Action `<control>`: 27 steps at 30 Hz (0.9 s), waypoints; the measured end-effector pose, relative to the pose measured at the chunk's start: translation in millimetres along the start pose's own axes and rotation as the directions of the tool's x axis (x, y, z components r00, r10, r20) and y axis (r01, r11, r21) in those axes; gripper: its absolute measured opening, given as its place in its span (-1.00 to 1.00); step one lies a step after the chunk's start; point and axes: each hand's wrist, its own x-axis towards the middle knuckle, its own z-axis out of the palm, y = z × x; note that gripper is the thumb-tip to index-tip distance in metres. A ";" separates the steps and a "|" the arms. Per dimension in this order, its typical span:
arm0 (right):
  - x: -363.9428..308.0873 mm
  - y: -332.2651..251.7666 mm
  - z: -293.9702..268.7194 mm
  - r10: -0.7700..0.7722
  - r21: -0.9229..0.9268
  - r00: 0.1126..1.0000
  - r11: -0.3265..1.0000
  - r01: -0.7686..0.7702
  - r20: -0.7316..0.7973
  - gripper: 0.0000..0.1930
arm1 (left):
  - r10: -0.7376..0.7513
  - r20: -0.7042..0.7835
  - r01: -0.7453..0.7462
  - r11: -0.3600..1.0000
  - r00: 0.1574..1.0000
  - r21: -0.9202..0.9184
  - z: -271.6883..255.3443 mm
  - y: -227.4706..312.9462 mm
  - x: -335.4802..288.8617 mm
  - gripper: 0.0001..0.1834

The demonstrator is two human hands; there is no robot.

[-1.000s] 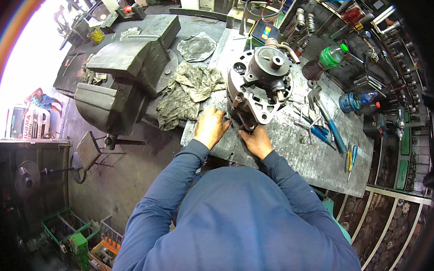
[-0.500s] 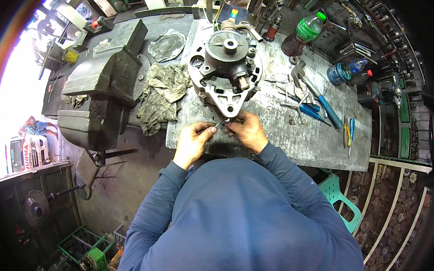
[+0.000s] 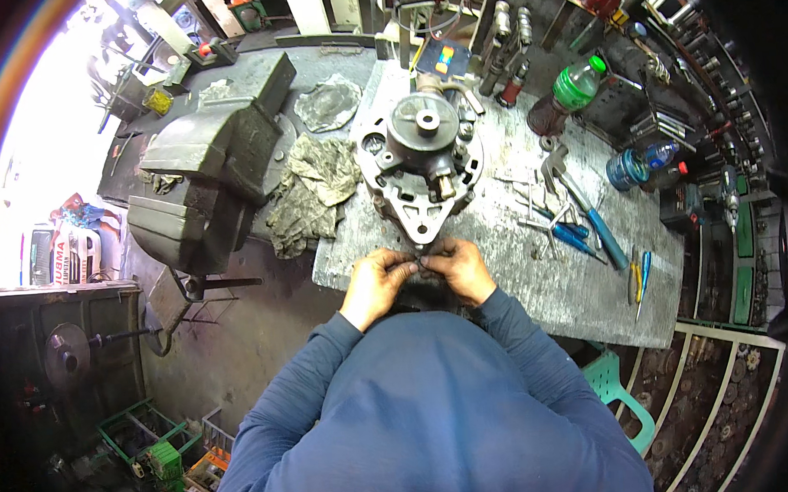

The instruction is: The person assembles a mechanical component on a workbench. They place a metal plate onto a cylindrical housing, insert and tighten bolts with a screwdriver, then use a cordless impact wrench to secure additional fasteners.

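A grey metal alternator (image 3: 422,141) with a round drum-shaped pump on top stands on the metal-topped workbench (image 3: 525,285), its triangular mounting lug toward me. Just in front of that lug, at the bench's near edge, my two hands meet fingertip to fingertip. My left hand (image 3: 376,283) is closed in a pinch, thumb against forefinger. Opposite it, my right hand (image 3: 461,268) is pinched too, close under the lug's tip. Whatever lies between the fingers is too small and too covered to name.
Left of the alternator lie a crumpled dirty rag (image 3: 314,188) and a large bench vise (image 3: 192,175). To the right are a blue-handled hammer (image 3: 594,222), T-handled tools (image 3: 554,227) and screwdrivers (image 3: 644,285). Behind stands a green-labelled bottle (image 3: 575,83). A green chair (image 3: 620,394) is below right.
My hands have drawn closer together, fingertips now nearly touching. The small metal piece that showed at my left fingertips is now hidden. The whole view has shifted slightly.
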 end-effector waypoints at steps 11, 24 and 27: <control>-7.0 -4.8 -1.6 0.112 0.291 0.991 0.948 -0.130 0.076 -0.77 | 0.062 -0.003 -0.061 0.995 0.998 0.081 2.3 14.5 3.5 -0.75; -20.1 -7.6 -3.0 0.107 0.288 0.977 0.945 -0.157 0.183 -0.70 | -0.194 0.201 0.246 0.928 0.960 -0.280 -2.1 12.8 11.2 -0.79; -18.1 -4.3 -4.7 0.233 0.369 0.959 0.886 -0.279 0.164 -0.71 | -0.116 0.186 0.121 0.993 0.976 -0.012 -7.2 15.5 12.6 -0.76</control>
